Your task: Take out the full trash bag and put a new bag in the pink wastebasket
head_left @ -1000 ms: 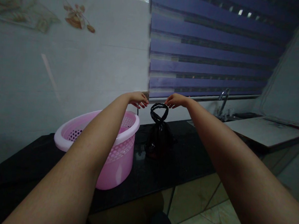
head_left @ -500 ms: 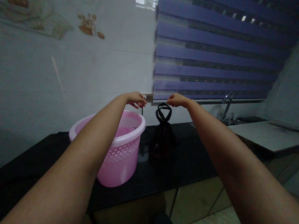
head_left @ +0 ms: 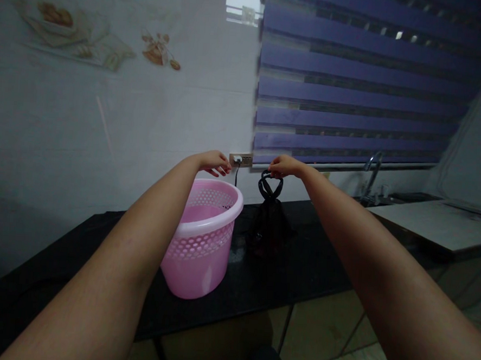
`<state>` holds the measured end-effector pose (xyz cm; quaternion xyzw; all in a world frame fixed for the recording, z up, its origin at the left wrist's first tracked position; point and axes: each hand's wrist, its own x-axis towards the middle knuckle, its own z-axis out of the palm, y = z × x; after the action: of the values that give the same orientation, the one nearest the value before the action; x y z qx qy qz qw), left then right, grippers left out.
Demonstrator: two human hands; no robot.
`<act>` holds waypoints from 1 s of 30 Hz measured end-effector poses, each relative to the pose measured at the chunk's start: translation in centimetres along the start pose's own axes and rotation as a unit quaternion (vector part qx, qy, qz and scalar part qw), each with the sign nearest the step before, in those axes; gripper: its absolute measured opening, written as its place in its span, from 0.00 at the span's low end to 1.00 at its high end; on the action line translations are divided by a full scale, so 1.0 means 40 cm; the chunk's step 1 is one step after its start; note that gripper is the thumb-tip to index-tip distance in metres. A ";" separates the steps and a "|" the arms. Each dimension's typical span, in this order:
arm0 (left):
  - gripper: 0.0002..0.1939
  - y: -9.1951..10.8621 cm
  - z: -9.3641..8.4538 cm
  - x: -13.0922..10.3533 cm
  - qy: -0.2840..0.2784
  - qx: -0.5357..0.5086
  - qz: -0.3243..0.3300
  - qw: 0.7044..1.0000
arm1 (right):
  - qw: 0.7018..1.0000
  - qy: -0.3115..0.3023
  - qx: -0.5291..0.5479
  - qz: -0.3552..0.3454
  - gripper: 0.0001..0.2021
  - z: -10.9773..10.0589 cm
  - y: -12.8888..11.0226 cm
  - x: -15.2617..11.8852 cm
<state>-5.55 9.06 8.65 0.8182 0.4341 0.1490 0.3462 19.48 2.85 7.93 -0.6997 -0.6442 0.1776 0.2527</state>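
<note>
Directly beneath the right hand (head_left: 284, 165), which pinches its handle (head_left: 280, 188), sits the black bag (head_left: 268, 225).

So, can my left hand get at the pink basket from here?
Probably yes: your left hand looks empty and, in this view, appears just above the pink basket, with nothing visible standing between them.

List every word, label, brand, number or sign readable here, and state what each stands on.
None: no readable text anywhere.
Pink basket: no lettering on the side that shows.
Black bag: too dark to make out any print.
Wall socket: too small to read any marking.
Wall decorations: pictures only, no legible words.
</note>
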 end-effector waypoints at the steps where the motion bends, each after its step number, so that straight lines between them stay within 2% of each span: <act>1: 0.16 -0.005 -0.004 -0.003 0.003 -0.003 0.000 1.000 | 1.000 -0.005 0.002 0.000 0.08 0.004 -0.001 0.003; 10: 0.08 -0.059 -0.033 -0.039 0.033 -0.040 -0.011 0.999 | 0.999 -0.049 0.017 0.001 0.06 0.054 -0.033 0.008; 21: 0.12 -0.132 -0.067 -0.062 0.051 -0.030 -0.016 0.998 | 0.996 -0.089 0.025 -0.014 0.06 0.108 -0.093 -0.008; 30: 0.09 -0.191 -0.092 -0.078 0.060 -0.044 -0.021 0.997 | 0.994 -0.109 0.017 -0.018 0.07 0.150 -0.118 0.006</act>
<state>-14.00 11.06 6.16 0.7827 0.4640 0.2096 0.3580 12.23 4.04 5.86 -0.6603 -0.6772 0.2587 0.1961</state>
